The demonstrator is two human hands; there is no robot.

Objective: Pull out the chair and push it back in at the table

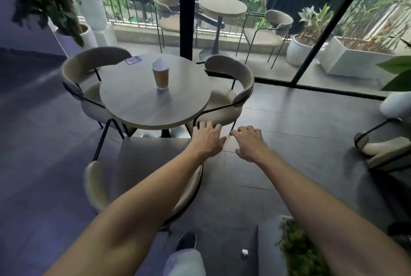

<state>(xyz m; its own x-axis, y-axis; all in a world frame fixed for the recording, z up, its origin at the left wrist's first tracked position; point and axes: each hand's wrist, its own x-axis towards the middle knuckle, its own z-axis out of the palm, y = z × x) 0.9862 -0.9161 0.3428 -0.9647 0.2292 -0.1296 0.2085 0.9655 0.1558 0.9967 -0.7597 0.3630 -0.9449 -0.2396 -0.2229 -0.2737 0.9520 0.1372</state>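
While both hands reach forward, fingers spread and nothing in them, we log the geometry. The left hand [208, 141] and right hand [252, 144] sit side by side over the floor [289, 142], just off the right front corner of the near chair [153, 157]. Neither touches it.

Near chair: the seat faces the round tabletop [142, 102] and the curved backrest [95, 186] faces us, so its front-to-back axis runs straight from us to the table. The seat front lies just beside the tabletop rim, not visibly under it. The left forearm passes over the right end of the backrest, while the right arm runs clear of the chair. The left hand is therefore the nearer one.

Judgement: if the near chair is the one to move, its backrest lies behind and below the hands, toward our body. They would have to come back before any pull or push along that axis.

A second chair [231, 95] stands ahead of the hands at the tabletop's right, its seat edge near the left hand. We cannot tell which chair is meant. A paper cup [160, 75] stands upright on the tabletop.
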